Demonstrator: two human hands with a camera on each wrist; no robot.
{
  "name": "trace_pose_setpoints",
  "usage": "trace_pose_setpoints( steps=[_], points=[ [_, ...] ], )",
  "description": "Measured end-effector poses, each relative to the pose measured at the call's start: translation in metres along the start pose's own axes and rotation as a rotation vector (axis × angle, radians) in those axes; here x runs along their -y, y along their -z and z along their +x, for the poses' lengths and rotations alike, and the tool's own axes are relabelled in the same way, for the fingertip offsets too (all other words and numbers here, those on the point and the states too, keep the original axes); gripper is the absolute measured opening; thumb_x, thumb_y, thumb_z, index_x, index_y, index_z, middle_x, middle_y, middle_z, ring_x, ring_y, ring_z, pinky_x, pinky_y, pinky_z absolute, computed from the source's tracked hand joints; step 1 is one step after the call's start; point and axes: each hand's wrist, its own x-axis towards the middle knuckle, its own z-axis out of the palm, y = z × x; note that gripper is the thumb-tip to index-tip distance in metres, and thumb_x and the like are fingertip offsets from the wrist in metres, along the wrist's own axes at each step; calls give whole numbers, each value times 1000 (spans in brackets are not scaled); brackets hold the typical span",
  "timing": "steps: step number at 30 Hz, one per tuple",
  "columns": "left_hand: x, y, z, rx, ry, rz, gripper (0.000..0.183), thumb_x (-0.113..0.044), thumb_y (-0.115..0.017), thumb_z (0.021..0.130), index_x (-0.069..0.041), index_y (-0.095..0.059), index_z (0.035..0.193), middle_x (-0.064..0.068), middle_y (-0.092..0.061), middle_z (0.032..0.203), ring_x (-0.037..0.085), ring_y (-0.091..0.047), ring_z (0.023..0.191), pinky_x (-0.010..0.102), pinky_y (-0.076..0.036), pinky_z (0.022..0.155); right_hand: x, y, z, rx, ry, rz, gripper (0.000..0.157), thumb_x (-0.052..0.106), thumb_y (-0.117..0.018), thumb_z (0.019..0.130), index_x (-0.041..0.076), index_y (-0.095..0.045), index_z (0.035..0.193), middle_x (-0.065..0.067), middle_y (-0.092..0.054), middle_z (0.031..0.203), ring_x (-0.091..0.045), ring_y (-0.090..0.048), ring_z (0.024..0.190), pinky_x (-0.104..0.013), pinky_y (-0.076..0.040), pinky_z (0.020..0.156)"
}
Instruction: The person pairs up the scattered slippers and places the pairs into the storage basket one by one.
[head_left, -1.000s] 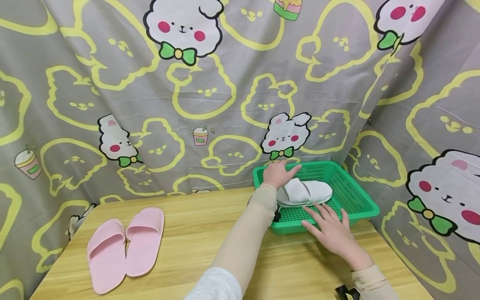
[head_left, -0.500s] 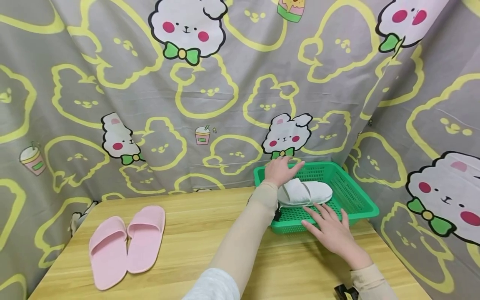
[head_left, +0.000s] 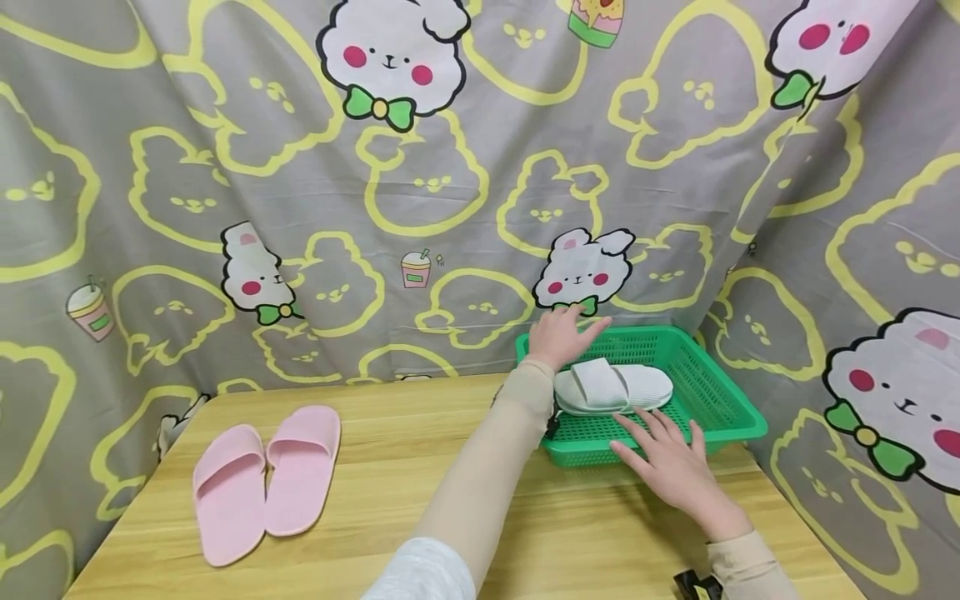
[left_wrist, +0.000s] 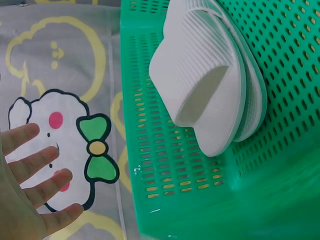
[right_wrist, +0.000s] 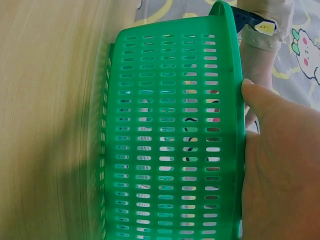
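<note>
A green plastic basket (head_left: 723, 404) with slotted walls stands at the right back of the wooden table. A pair of white slippers (head_left: 600, 385) lies inside it, pressed together with one partly over the other, as the left wrist view also shows. My left hand (head_left: 558, 340) is above the basket's far left corner, fingers spread and holding nothing. My right hand (head_left: 675, 471) is at the near rim, its spread fingers reaching over the edge toward the white slippers. In the right wrist view the thumb lies along the rim; whether it touches is unclear.
Two pink slippers (head_left: 232, 500) lie side by side on the left of the wooden table (head_left: 390, 467). A grey curtain (head_left: 450, 167) with cartoon animals hangs behind and to the right. A black wrist mount (head_left: 697, 585) shows below my right hand.
The head view has turned slightly left, so everything appears a little further right. Both hands, the basket and the slippers otherwise keep their places.
</note>
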Motion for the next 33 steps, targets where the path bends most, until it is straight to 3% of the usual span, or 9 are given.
trace_pose_setpoints(
  steps=[12, 24, 33],
  points=[
    [4, 9, -5, -21, 9, -14, 67, -75, -36, 90, -31, -53, 138, -4, -59, 136, 22, -57, 123, 51, -47, 99, -1, -1, 0, -10, 6, -10, 61, 61, -43, 96, 25, -45, 146, -17, -35, 154, -48, -26, 140, -77, -5, 104],
    [20, 18, -14, -25, 9, 27, 70, -77, -35, 89, -30, -54, 137, -1, -60, 136, 21, -59, 122, 41, -51, 96, 2, 1, 0, -8, 4, -15, 61, 61, -42, 96, 26, -44, 146, -17, -35, 154, -47, -26, 140, -76, -5, 105],
    [32, 21, -18, -10, 25, 54, 76, -80, -29, 88, -28, -53, 139, 0, -55, 143, 32, -52, 130, 49, -48, 101, 3, 1, 0, 5, 1, -6, 61, 61, -42, 96, 25, -44, 146, -17, -36, 154, -48, -27, 139, -77, -5, 104]
  ],
)
